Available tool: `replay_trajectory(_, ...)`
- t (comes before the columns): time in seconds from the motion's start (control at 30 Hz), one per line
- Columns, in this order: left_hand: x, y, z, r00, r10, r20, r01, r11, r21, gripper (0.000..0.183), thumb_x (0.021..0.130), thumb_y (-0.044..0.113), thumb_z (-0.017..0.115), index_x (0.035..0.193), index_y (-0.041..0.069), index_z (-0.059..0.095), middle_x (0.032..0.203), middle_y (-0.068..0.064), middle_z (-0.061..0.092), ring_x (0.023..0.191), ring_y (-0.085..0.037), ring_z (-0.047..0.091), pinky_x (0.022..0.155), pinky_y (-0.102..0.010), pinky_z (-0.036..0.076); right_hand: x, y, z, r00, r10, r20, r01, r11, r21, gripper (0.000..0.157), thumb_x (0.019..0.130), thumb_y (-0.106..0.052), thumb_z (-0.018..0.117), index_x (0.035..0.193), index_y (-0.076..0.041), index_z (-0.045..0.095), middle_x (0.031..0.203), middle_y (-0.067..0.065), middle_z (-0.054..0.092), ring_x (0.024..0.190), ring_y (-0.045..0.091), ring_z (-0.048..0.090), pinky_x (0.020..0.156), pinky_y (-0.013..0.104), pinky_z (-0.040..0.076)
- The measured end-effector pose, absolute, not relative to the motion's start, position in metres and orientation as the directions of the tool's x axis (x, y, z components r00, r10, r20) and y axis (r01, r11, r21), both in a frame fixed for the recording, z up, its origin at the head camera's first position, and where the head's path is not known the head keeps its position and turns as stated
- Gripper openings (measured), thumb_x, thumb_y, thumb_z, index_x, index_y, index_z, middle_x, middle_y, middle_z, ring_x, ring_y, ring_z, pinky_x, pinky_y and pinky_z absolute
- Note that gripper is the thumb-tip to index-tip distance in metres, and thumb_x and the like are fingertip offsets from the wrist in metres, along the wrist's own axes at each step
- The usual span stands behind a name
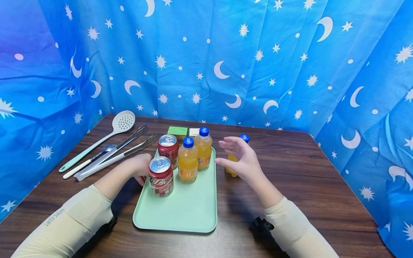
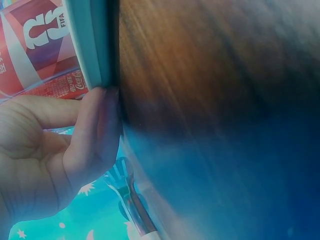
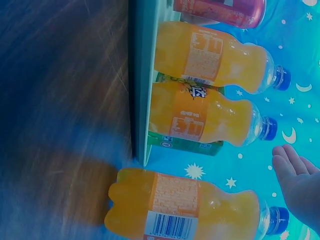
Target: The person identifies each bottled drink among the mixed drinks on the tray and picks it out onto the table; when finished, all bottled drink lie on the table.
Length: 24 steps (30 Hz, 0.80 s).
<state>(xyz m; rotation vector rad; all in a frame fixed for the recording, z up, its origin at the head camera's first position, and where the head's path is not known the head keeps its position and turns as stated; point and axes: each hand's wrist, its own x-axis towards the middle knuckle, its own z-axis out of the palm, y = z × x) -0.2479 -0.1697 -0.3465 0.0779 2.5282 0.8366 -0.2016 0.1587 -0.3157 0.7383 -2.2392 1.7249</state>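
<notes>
Lying at ten o'clock from the green tray (image 1: 187, 208), on a dark wood table (image 1: 322, 200), are a skimmer (image 1: 124, 122), a white-handled spoon (image 1: 79, 168) and tongs (image 1: 106, 154). Just beside them, also at ten o'clock, the left hand (image 1: 141, 167), in a pale sleeve, has its fingers curled in on the tray's left rim, holding it by the edge. The tray lies lengthwise in front of the person. Two red cans stand upright on it: the front can (image 1: 161, 182) near its ten o'clock, the back can (image 1: 167, 147) toward eleven. Two orange drink bottles with blue caps stand upright at one o'clock, the nearer bottle (image 1: 188, 163) and the farther bottle (image 1: 203, 152). At twelve, behind the drinks, are a green box (image 1: 177, 130) and a pale box (image 1: 194, 132), mostly hidden. At two o'clock, off the tray, a third bottle (image 3: 192, 205) stands upright on the wood. The right hand (image 1: 243, 161) is beside it, wide and empty, thumb apart from the fingers. A blue curtain (image 1: 206, 71) with white moons and stars hangs beyond.
</notes>
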Motion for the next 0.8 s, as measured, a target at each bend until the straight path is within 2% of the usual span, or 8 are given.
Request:
replay_trajectory(0.17, -0.249, -0.170, -0.347, -0.885, 0.191, -0.425, -0.104, 0.808, 0.579, 0.009, 0.079, -0.006, 0.062, 0.086, -0.006, 0.057, 0.075, -0.016, 0.059, 0.057, -0.029, 0.064, 0.049, -0.035, 0.059, -0.203, 0.156, -0.317, -0.862, -0.265, 0.431, -0.484, 0.183, -0.856, 0.055, 0.076, -0.008, 0.078, 0.123, -0.005, 0.049, 0.122, 0.012, 0.059, 0.115, 0.019, 0.054, 0.100, 0.042, 0.045)
replay_trajectory(0.47, -0.247, -0.170, -0.349, -0.885, 0.193, -0.424, -0.107, 0.801, 0.588, 0.015, 0.078, -0.005, 0.066, 0.088, -0.007, 0.056, 0.073, -0.017, 0.060, 0.058, -0.029, 0.064, 0.049, -0.035, 0.059, -0.186, 0.146, -0.302, -0.886, -0.276, 0.371, -0.433, 0.213, -0.876, 0.052, 0.079, 0.001, 0.073, 0.123, 0.004, 0.046, 0.122, 0.024, 0.055, 0.116, 0.034, 0.052, 0.098, 0.045, 0.045)
replay_trajectory(0.6, -0.247, -0.170, -0.348, -0.883, 0.193, -0.428, -0.115, 0.796, 0.594, 0.016, 0.078, -0.005, 0.065, 0.090, -0.007, 0.055, 0.074, -0.018, 0.061, 0.058, -0.029, 0.064, 0.050, -0.036, 0.059, -0.186, 0.144, -0.302, -0.883, -0.279, 0.377, -0.440, 0.214, -0.872, 0.050, 0.079, 0.001, 0.073, 0.122, 0.005, 0.047, 0.121, 0.024, 0.056, 0.116, 0.034, 0.053, 0.098, 0.048, 0.044)
replay_trajectory(0.8, -0.249, -0.170, -0.346, -0.886, 0.181, -0.428, -0.117, 0.804, 0.583, 0.010, 0.080, -0.006, 0.061, 0.089, -0.007, 0.057, 0.080, -0.017, 0.059, 0.059, -0.030, 0.065, 0.050, -0.035, 0.059, -0.202, 0.148, -0.319, -0.878, -0.283, 0.386, -0.440, 0.160, -0.883, 0.048, 0.080, -0.002, 0.073, 0.122, 0.000, 0.049, 0.121, 0.019, 0.058, 0.115, 0.029, 0.054, 0.099, 0.048, 0.044)
